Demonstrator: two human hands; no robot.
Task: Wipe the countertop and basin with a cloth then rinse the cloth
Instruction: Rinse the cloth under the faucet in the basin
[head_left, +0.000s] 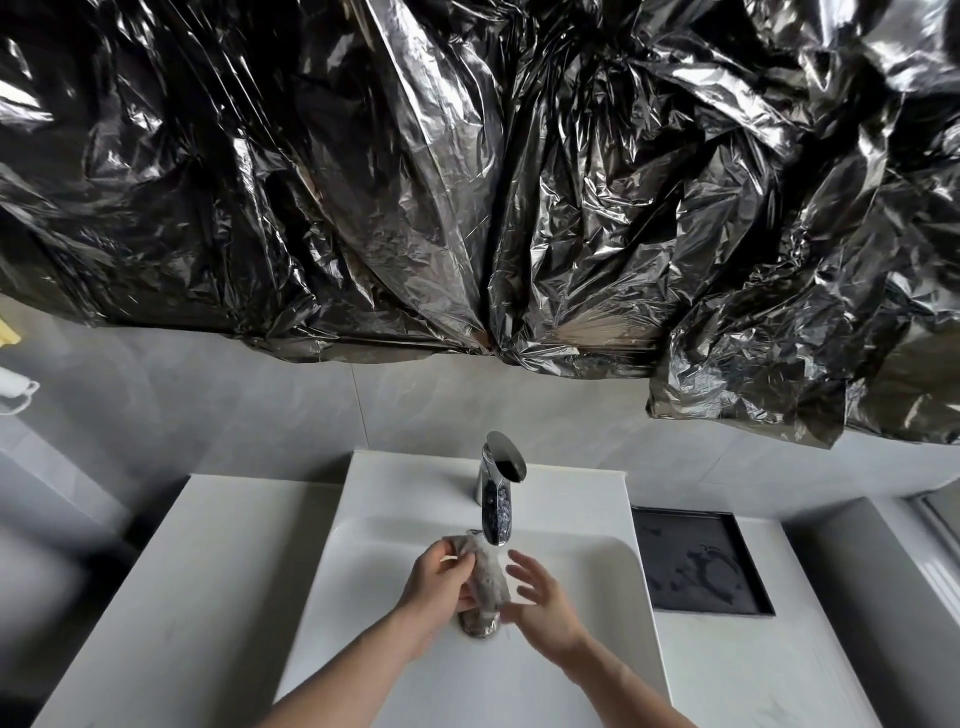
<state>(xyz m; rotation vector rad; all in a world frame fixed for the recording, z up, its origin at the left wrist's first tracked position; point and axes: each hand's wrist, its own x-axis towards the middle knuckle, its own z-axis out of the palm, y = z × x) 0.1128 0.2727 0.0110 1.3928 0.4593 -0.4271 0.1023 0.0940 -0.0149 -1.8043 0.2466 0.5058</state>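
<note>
The cloth (485, 574) is gripped by the curled fingers of the left hand (436, 577), beneath the faucet (497, 499), over the basin (571, 561). The right hand (545, 603) is held just beside it, fingers spread and straight.

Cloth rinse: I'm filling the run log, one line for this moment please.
step: rinse | cloth: under faucet, over basin | left hand: grips cloth | right hand: open beside it

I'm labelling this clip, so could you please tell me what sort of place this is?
Most likely a bathroom vanity: a white basin with a chrome tap, set in a pale countertop against a grey tiled wall. Black plastic sheeting hangs above.
</note>
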